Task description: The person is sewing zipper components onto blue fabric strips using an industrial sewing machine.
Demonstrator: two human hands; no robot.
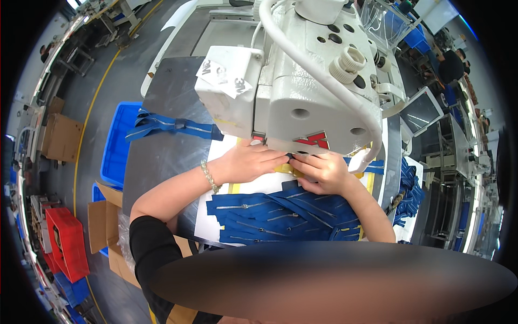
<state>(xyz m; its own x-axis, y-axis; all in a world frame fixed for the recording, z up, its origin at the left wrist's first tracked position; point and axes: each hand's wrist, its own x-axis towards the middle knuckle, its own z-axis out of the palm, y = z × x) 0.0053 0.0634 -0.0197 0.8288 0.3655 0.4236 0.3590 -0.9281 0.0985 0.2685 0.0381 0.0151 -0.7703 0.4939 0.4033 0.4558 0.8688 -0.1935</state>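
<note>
two bare hands meet in the head view, just in front of a white machine point(324, 102). the left hand point(245, 163) lies palm down with its fingers stretched out and close together; the right hand point(326, 171) is more curled, thumb tucked below the forefinger. their fingertips come together at a small dark piece point(290, 157), above a yellow patch point(284, 169). the left grip looks flat and the right half bent, but i cannot tell whether either pinches the dark piece or only touches it.

blue zippers point(280, 213) lie in a loose heap between the forearms, on a white sheet point(253, 187) over the grey tabletop point(172, 89). one blue strip point(181, 127) lies to the left, its far end over a blue bin point(110, 156); another point(372, 166) shows beyond the right hand.

the step in hand seems to be lining up or steadying small work at the machine's front, much of it hidden by the head. the next move, i judge, calls for fingertips low and level, with the heap clear of the wrists.
</note>
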